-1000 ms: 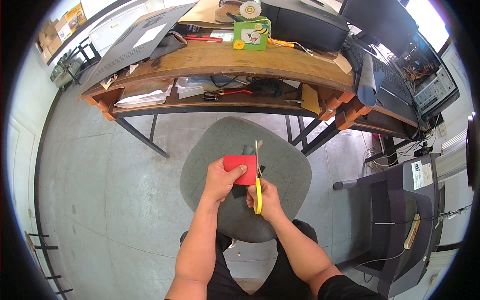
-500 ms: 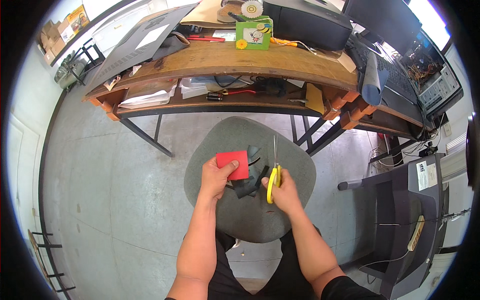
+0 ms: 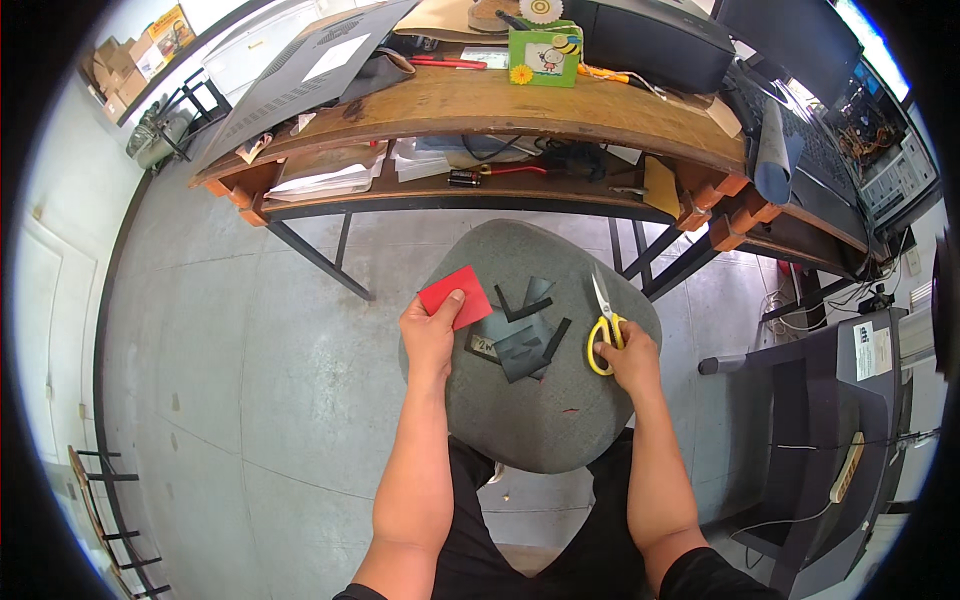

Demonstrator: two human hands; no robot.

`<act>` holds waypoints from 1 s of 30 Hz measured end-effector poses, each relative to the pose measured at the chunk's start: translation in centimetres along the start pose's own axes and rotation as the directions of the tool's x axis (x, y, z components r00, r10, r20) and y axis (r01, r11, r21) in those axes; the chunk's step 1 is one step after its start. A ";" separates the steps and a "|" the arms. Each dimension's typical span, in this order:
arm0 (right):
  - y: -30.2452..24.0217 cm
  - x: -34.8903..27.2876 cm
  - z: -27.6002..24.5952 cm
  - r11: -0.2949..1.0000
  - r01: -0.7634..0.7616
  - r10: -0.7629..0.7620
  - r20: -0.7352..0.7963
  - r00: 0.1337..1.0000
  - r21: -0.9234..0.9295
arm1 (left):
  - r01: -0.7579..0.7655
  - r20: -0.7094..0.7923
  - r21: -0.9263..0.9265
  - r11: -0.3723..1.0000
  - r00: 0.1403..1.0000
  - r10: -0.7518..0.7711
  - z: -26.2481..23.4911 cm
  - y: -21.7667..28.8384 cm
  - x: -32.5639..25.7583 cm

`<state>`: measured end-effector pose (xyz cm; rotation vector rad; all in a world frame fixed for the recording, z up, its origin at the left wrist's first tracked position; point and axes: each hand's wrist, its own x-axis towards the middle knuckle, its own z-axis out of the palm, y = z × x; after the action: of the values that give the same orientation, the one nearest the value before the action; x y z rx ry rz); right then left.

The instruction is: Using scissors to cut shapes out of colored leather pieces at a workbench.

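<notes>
Between the thumb and fingers of my left hand (image 3: 430,332) is a flat red square (image 3: 468,300), held above the left part of a grey stool seat (image 3: 520,435). My right hand (image 3: 637,360) grips yellow-handled scissors (image 3: 602,292) by the handles, on the right side of the seat. Their blades point away from me and look closed together. Between my hands lie several dark grey and black pieces, among them a dark square piece (image 3: 522,354) and a thin black strip (image 3: 557,340). A tiny red scrap (image 3: 570,410) rests nearer to me.
Beyond the seat stands a wooden desk (image 3: 450,108) with a lower shelf holding papers (image 3: 325,180) and a red-handled tool. A green decorated box (image 3: 543,58) and a black machine (image 3: 655,45) are on top. At the right is a dark cabinet (image 3: 825,410) with a power strip (image 3: 847,468).
My hands have moved apart, uncovering the dark pieces. The red square has tilted and shifted left over the seat, while the scissors have moved right. The whole view has shifted slightly.
</notes>
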<state>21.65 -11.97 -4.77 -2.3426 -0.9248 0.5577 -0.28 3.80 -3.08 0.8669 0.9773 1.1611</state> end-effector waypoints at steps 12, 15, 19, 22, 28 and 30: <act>-1.2 0.6 0.4 0.992 0.009 0.010 -0.143 0.990 0.129 | 0.053 0.070 0.145 0.988 0.996 -0.064 -1.0 0.1 0.2; -1.4 0.7 1.0 0.991 -0.010 0.030 -0.153 0.988 0.132 | 0.048 0.109 0.182 0.982 0.992 -0.068 -0.9 -0.5 0.1; -1.4 0.8 1.3 0.986 0.158 -0.133 -0.302 0.944 0.060 | 0.032 0.119 0.197 0.980 0.991 -0.056 -0.7 -0.5 -0.1; -1.6 0.8 0.9 0.981 0.096 -0.047 -0.273 0.961 0.169 | 0.037 0.121 0.173 0.984 0.991 -0.059 -0.5 -0.4 -0.2; -0.8 1.1 1.7 0.969 0.247 -0.227 -0.306 0.924 0.025 | 0.039 0.166 0.227 0.973 0.983 -0.078 -0.2 -0.6 -0.5; -1.5 1.0 1.7 0.972 0.210 -0.166 -0.330 0.929 0.104 | 0.037 0.156 0.228 0.973 0.985 -0.074 -0.4 -0.7 -0.4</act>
<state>20.65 -9.75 -5.25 -2.1086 -0.9127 0.1505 -0.48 3.31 -3.81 1.0911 1.0022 0.9269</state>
